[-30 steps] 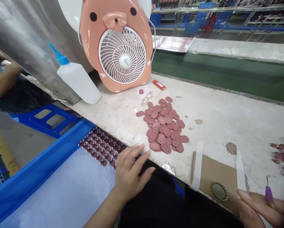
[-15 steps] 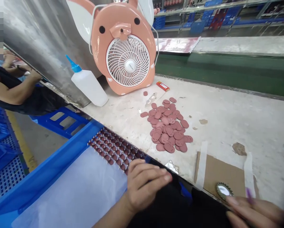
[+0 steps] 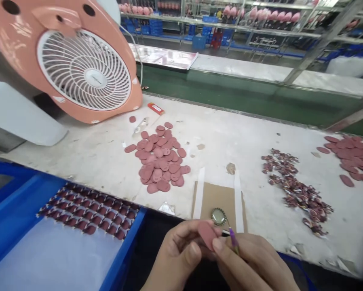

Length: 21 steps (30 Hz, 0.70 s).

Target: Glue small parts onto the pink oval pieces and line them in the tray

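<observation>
My left hand (image 3: 175,258) pinches a flat pink oval piece (image 3: 206,235) between thumb and fingers. My right hand (image 3: 251,262) grips a thin purple-handled pick (image 3: 233,238), whose dark tip touches or nearly touches the pink piece. Just beyond my fingers, a round mirror-faced cap with a crimped gold edge (image 3: 218,216) rests on a taped cardboard square (image 3: 218,200). A loose pile of similar pink ovals (image 3: 160,161) lies on the worn white table (image 3: 230,133), left of the cardboard.
To the right lie a heap of small dark-red pieces (image 3: 296,190) and more pink ovals (image 3: 349,155). A blue tray (image 3: 17,194) holds rows of studded pieces (image 3: 87,212). A pink fan (image 3: 84,70) stands at the far left; a green belt runs behind the table.
The view has swung right, bringing both piles on the right into sight. My hands have come together at the middle, and my left hand has gone from empty to holding a pink oval.
</observation>
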Tool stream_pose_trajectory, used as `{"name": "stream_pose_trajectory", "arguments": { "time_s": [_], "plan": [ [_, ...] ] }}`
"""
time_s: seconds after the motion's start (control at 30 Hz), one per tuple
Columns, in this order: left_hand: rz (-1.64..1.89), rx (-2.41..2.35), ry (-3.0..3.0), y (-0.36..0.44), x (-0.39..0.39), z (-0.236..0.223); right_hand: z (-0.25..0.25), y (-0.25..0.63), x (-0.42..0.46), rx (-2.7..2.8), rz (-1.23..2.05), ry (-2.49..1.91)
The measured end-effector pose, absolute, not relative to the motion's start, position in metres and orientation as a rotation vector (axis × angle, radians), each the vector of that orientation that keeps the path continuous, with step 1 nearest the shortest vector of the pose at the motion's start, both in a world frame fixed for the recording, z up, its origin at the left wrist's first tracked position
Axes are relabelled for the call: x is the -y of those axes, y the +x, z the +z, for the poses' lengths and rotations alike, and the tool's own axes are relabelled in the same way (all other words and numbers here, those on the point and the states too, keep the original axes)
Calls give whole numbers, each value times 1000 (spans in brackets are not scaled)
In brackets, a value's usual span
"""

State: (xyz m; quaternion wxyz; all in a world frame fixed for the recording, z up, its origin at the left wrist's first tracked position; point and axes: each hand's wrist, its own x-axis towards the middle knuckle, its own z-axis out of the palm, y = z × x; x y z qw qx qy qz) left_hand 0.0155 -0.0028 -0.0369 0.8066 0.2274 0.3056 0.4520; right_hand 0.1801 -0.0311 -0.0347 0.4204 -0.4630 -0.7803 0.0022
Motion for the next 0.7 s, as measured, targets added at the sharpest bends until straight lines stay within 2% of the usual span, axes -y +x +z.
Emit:
{"name": "stream_pose_trajectory", "arguments": {
  "time_s": [0.13, 0.2, 0.27, 0.37, 0.43, 0.57, 0.7],
  "plan": [
    [937, -695, 333, 24, 3, -25, -35, 181, 30, 1933, -59, -1158],
    [925, -708, 288, 27, 2, -23, -31, 182, 25, 1838, 26, -1116],
    [909, -699, 300, 28, 0, -24, -21, 183, 20, 1715, 350, -1124],
    [916, -706, 376, 27, -1, -28, -4, 186, 15, 1446, 1019, -1243],
    [889, -711, 407, 26, -2, -32, 4, 188, 14, 1249, 1312, -1278],
    [962, -702, 632, 25, -1, -43, 5, 188, 15, 941, 1507, -1322],
    [1379, -689, 1146, 24, -1, -54, -7, 183, 21, 784, 1598, -1222]
  ]
}}
